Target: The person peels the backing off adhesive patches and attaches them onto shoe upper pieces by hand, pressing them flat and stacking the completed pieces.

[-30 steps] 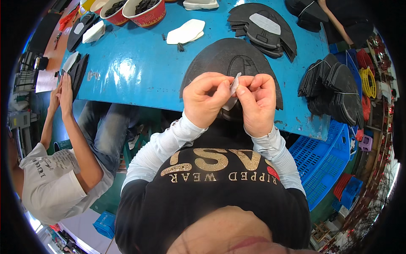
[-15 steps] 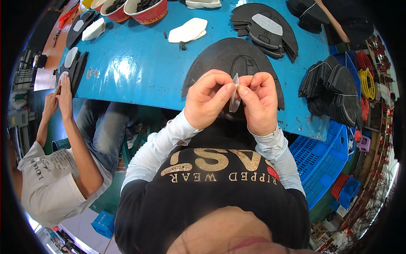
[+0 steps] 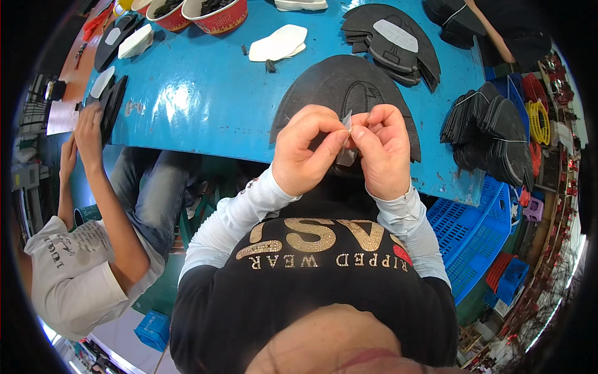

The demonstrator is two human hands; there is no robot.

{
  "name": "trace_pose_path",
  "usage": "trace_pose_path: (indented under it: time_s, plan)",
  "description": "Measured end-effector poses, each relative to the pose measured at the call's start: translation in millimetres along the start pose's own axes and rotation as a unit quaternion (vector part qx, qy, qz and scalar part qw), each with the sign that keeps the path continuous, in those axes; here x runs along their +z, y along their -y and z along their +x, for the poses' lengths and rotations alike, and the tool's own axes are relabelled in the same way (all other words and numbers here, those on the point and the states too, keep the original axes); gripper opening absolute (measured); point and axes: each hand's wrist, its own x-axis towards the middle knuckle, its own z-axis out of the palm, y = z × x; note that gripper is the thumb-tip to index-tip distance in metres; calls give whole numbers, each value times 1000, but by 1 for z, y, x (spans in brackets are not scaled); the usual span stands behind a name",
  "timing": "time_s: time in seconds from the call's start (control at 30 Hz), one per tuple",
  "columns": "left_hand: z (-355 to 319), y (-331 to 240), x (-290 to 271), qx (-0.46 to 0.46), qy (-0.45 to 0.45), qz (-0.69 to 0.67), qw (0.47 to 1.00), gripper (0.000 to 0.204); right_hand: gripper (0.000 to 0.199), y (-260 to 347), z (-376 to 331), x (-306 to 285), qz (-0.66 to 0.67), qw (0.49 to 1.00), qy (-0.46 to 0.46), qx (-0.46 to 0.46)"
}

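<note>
My left hand (image 3: 303, 151) and my right hand (image 3: 381, 151) meet at the near edge of the blue table (image 3: 205, 106). Both pinch a small thin grey piece (image 3: 346, 138) between thumbs and forefingers, held upright between them. Right behind the hands lies a large black shoe-upper piece (image 3: 349, 87), flat on the table. Part of the grey piece is hidden by my fingers.
Stacks of black cut pieces (image 3: 392, 37) and bundled ones (image 3: 489, 128) lie at the right. White insoles (image 3: 278, 43) and red bowls (image 3: 215, 12) stand at the back. A co-worker (image 3: 93, 249) sits at my left, hands on black pieces (image 3: 109, 103). Blue crates (image 3: 473, 230) stand right of the table.
My hands stayed together at the table edge; the fingers shifted slightly on the grey piece, which now stands more upright between them. The co-worker's hands stay at the table's left end.
</note>
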Motion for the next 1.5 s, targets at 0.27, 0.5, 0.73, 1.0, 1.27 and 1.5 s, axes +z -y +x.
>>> trace_pose_path:
  time_s: [0.27, 0.5, 0.73, 1.0, 1.27, 1.5]
  plan:
    - [-1, -4, 2, -49, -10, -50, 998, 5, 22, -5, 1, -3, 96, 995, -14, 9]
    - [-2, -3, 4, 60, 36, 69, 995, 8, 23, 0, -3, -5, 7, 1000, -28, -3]
    - [-2, -9, 8, -46, 22, -39, 998, 6, 24, -6, -6, -9, 81, 996, -16, 17]
    - [-3, -14, 8, -131, 23, -218, 967, 4, 24, -7, -10, -9, 122, 992, -9, 8]
    - [-7, -4, 9, -10, -28, -30, 999, 8, 28, -4, -8, -3, 56, 998, -11, 6]
    - [-9, -4, 2, -21, 23, -40, 999, 10, 27, -6, -5, -5, 90, 995, 10, 28]
